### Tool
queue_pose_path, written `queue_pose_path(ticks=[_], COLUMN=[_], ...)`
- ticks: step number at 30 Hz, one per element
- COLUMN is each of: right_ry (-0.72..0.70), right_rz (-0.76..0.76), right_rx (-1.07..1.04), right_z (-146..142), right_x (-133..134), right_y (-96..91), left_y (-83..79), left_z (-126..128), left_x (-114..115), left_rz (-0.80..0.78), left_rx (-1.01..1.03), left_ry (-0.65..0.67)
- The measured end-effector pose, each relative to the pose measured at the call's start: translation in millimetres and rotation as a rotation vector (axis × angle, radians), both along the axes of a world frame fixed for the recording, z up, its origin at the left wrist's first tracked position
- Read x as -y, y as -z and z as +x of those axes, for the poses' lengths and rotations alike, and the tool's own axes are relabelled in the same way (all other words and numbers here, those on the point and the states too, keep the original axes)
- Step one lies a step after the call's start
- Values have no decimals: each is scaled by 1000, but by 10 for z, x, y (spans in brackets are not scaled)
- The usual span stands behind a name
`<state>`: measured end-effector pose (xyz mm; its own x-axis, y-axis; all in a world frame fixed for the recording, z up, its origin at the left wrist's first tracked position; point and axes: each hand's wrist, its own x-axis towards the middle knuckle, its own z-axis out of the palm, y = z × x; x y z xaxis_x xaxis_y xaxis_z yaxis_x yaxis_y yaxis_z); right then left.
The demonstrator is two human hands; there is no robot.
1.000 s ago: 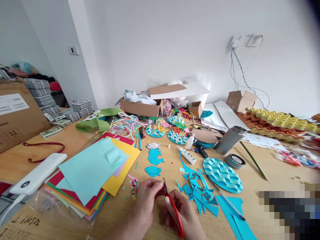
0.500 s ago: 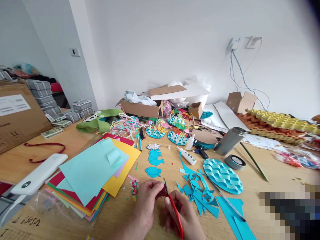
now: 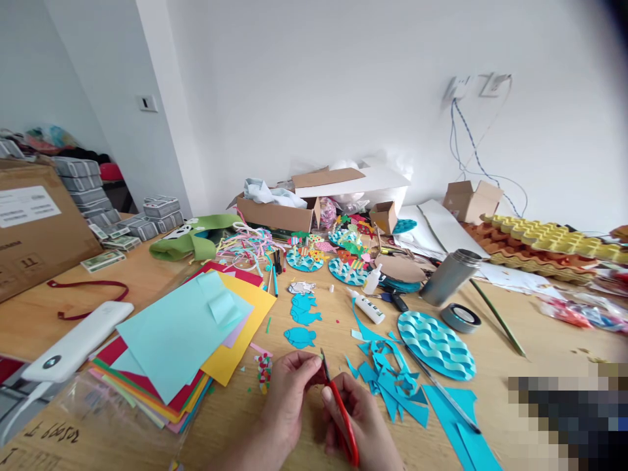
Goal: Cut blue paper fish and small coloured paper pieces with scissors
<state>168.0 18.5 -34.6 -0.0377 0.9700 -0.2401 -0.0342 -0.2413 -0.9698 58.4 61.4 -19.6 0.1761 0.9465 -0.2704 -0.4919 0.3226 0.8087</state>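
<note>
My right hand [image 3: 356, 412] grips a pair of red-handled scissors [image 3: 346, 422], the dark blades pointing up and away from me. My left hand [image 3: 289, 392] is closed in a pinch at the blade tips, on a small dark red piece of paper [image 3: 316, 379] that the fingers mostly hide. Beyond my hands lie cut-out blue paper fish [image 3: 300, 337] with drawn outlines. Right of the scissors is a heap of blue paper scraps [image 3: 392, 379]. Several tiny red, white and green bits [image 3: 263, 373] lie beside my left hand.
Coloured paper sheets [image 3: 171, 333] are stacked at left near a white power bank [image 3: 78, 340]. To the right are a blue wavy-paper oval [image 3: 436, 345], a pen [image 3: 449, 396], a roll of tape [image 3: 461, 318] and a steel flask [image 3: 451, 278]. Glue bottles [image 3: 369, 307] lie ahead.
Almost nothing differs. Both hands keep the same place, with the scissors against the red piece; the view has shifted very slightly.
</note>
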Motion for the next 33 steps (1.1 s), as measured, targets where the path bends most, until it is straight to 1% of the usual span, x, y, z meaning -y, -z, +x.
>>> queue_pose_path(ticks=[6,9,17,26,33], right_ry=[-1,20,7,37,36], right_rz=[-7,-13,-14,22,-2], right_rx=[13,19,32,50,71], right_z=[-10,-19,-13,-1,-6], right_x=[6,0,9,-5,-2], right_y=[9,2,-112,79,-6], left_y=[14,14,12,10,18], left_z=[-6,-9,-9,-21,-11], left_x=[-11,-16,-18,-13,-11], left_rz=[23,22,16,28,44], left_rx=[-14,-22,-15,-30,-24], left_ry=[1,5,9,15,14])
